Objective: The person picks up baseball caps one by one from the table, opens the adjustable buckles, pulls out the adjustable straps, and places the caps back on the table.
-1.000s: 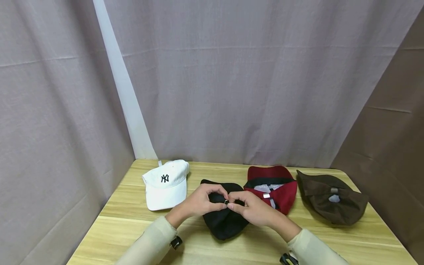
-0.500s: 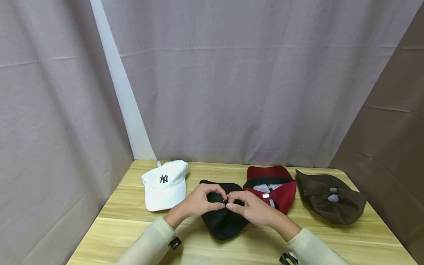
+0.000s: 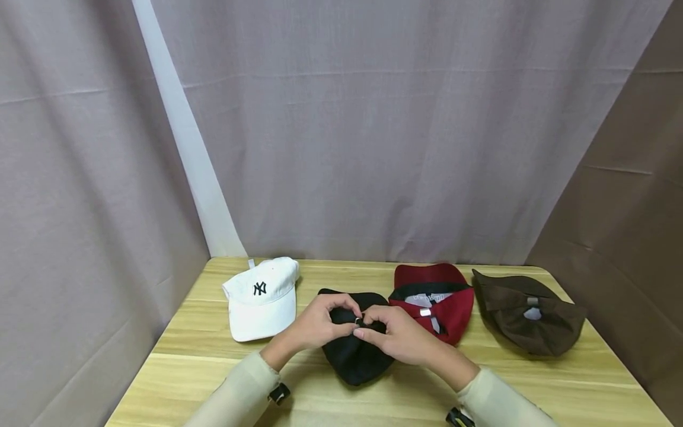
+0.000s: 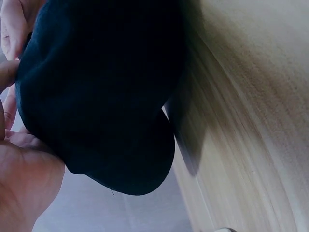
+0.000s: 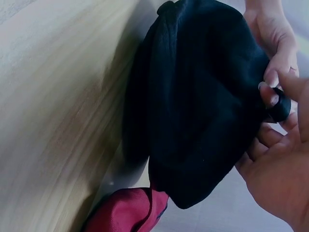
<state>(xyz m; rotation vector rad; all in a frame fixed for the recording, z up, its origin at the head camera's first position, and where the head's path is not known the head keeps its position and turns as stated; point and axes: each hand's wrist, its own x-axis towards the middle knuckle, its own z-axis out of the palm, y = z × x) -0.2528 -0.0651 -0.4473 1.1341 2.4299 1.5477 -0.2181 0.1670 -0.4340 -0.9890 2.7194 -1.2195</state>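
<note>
A black baseball cap (image 3: 356, 363) lies in the middle of the wooden table in the head view, its back strap and small metal buckle (image 3: 358, 321) facing up. My left hand (image 3: 318, 325) pinches the strap by the buckle between thumb and fingertips. From the other side my right hand (image 3: 408, 338) pinches the strap too, fingertips close to those of the left. In the right wrist view a short loop of black strap (image 5: 280, 105) stands out between the fingers. The cap's crown (image 4: 96, 87) fills much of the left wrist view and hides part of the fingers.
A white cap (image 3: 264, 299) with a dark logo sits at the left. Right behind the black cap lies a red cap (image 3: 456, 314), opening up, with a brown cap (image 3: 533, 326) farther right. Grey curtains (image 3: 341, 148) rise behind the table (image 3: 176, 356).
The head view has shifted slightly. Both hands stay at the buckle; the right fingers have moved a little, and more dark strap now shows between the fingertips.
</note>
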